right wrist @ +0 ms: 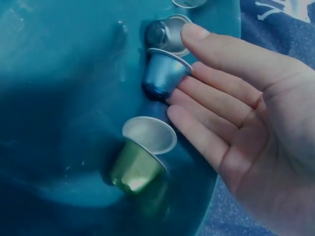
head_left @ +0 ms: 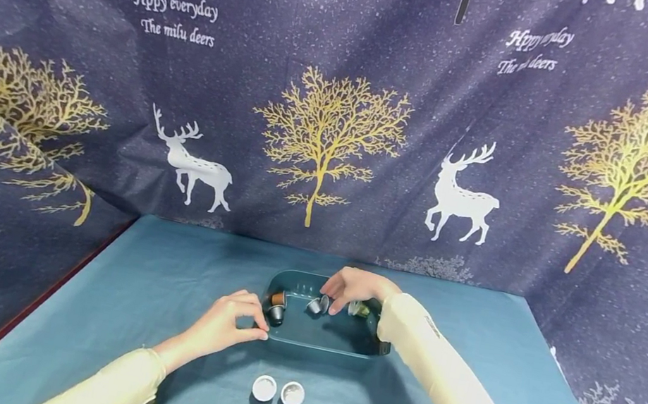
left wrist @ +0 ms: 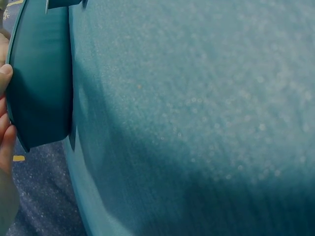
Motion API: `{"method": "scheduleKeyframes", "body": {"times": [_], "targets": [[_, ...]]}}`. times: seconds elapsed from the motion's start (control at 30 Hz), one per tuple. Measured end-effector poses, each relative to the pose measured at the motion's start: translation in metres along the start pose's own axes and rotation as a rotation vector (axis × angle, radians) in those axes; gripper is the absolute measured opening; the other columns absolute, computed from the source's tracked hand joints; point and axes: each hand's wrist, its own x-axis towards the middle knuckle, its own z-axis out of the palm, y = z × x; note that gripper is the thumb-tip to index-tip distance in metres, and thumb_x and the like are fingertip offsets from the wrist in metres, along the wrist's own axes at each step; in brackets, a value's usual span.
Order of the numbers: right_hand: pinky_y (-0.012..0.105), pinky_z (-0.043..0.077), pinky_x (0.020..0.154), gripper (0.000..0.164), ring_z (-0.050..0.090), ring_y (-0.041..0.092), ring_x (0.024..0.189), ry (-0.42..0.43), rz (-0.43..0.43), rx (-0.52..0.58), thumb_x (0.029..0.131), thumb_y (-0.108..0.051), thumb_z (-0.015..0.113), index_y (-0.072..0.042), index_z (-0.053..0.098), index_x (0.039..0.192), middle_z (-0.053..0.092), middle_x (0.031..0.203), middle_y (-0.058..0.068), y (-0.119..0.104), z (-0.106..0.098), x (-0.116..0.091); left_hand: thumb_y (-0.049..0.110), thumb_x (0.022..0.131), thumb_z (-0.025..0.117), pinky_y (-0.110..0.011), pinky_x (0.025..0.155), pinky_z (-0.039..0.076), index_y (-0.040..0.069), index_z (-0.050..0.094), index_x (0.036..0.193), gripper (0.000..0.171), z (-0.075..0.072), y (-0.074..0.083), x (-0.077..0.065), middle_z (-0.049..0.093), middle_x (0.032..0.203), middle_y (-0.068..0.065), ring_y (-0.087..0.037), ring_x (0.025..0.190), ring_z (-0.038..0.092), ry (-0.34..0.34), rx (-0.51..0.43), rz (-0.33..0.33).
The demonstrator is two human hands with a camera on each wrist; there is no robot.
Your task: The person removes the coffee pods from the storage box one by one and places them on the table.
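My left hand (head_left: pixel 233 323) pinches the front left rim of a dark teal plastic bin (head_left: pixel 312 347); in the left wrist view the thumb lies over the bin's edge (left wrist: pixel 42 73). Inside the bin, my right hand (head_left: pixel 358 286) reaches down among coffee capsules with its fingers extended. The right wrist view has its fingertips right at a blue capsule (right wrist: pixel 165 76), and its thumb tip overlaps a grey capsule (right wrist: pixel 165 35). Close below the fingers lies a green capsule (right wrist: pixel 135 169) against a pale round lid (right wrist: pixel 152 135).
An orange-brown capsule (head_left: pixel 278 299) and a black one (head_left: pixel 276 314) lie at the bin's left end. Two capsules with white tops (head_left: pixel 264 388) stand on the teal tablecloth (head_left: pixel 155 288) in front of the bin. A dark printed curtain (head_left: pixel 358 36) hangs behind the table.
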Motion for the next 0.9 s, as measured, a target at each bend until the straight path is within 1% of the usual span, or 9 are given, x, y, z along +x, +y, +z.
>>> {"method": "scheduleKeyframes", "body": {"times": [0.17,0.33,0.43,0.5,0.63,0.7,0.77,0.9], "targets": [[0.036,0.053,0.096,0.047,0.061,0.025,0.120,0.024,0.015,-0.028,0.081,-0.012,0.080,-0.010,0.066,0.125,0.067,0.126,0.009,-0.002,0.007,0.004,0.025,0.074,0.086,-0.027,0.077,0.049,0.029,0.073,0.080,0.015,0.001,0.001,0.000,0.064,0.083,0.019,-0.002,0.083,0.054,0.005,0.004,0.001],[0.035,0.055,0.090,0.043,0.063,0.024,0.114,0.048,0.039,-0.053,0.081,-0.010,0.080,-0.011,0.068,0.122,0.068,0.122,0.009,-0.005,0.013,0.007,0.024,0.074,0.086,-0.027,0.077,0.049,0.026,0.074,0.081,0.014,0.001,0.002,0.000,0.065,0.083,0.018,-0.007,0.083,0.056,0.002,0.001,0.005],[0.035,0.055,0.089,0.041,0.065,0.023,0.110,0.060,0.047,-0.056,0.081,-0.009,0.080,-0.011,0.068,0.120,0.069,0.119,0.010,-0.006,0.015,0.009,0.022,0.074,0.086,-0.027,0.077,0.050,0.024,0.075,0.081,0.013,0.001,0.003,0.000,0.065,0.082,0.017,-0.005,0.083,0.055,0.003,-0.001,0.005],[0.035,0.055,0.089,0.041,0.066,0.023,0.109,0.061,0.049,-0.057,0.081,-0.008,0.080,-0.011,0.068,0.120,0.070,0.117,0.009,-0.006,0.015,0.010,0.021,0.074,0.086,-0.028,0.077,0.050,0.024,0.075,0.080,0.014,0.000,0.003,0.000,0.065,0.082,0.017,-0.003,0.083,0.054,0.004,0.001,0.002],[0.032,0.055,0.088,0.041,0.067,0.021,0.106,0.055,0.026,-0.086,0.080,-0.009,0.081,-0.010,0.069,0.119,0.072,0.114,0.009,-0.006,0.015,0.012,0.022,0.074,0.086,-0.028,0.077,0.049,0.026,0.074,0.080,0.014,0.000,0.003,0.000,0.064,0.082,0.018,-0.004,0.083,0.055,0.005,0.004,-0.004],[0.030,0.055,0.085,0.040,0.067,0.019,0.103,0.052,0.011,-0.101,0.079,-0.009,0.082,-0.010,0.070,0.118,0.073,0.113,0.009,-0.006,0.015,0.013,0.022,0.074,0.086,-0.028,0.077,0.049,0.026,0.074,0.080,0.014,0.000,0.002,0.000,0.064,0.082,0.018,-0.008,0.082,0.056,0.004,-0.001,-0.007],[0.028,0.055,0.082,0.039,0.067,0.017,0.100,0.047,0.001,-0.108,0.078,-0.009,0.082,-0.010,0.071,0.116,0.073,0.111,0.010,-0.006,0.015,0.014,0.022,0.074,0.086,-0.028,0.077,0.049,0.026,0.074,0.080,0.014,0.001,0.002,0.000,0.064,0.082,0.018,-0.008,0.082,0.057,0.002,0.000,-0.006],[0.026,0.054,0.077,0.036,0.066,0.013,0.091,0.040,-0.004,-0.109,0.077,-0.008,0.083,-0.011,0.073,0.112,0.073,0.109,0.008,-0.006,0.015,0.016,0.022,0.073,0.087,-0.027,0.077,0.049,0.026,0.074,0.080,0.015,0.001,0.001,0.000,0.064,0.082,0.019,-0.004,0.083,0.055,0.001,0.004,-0.005]]}}
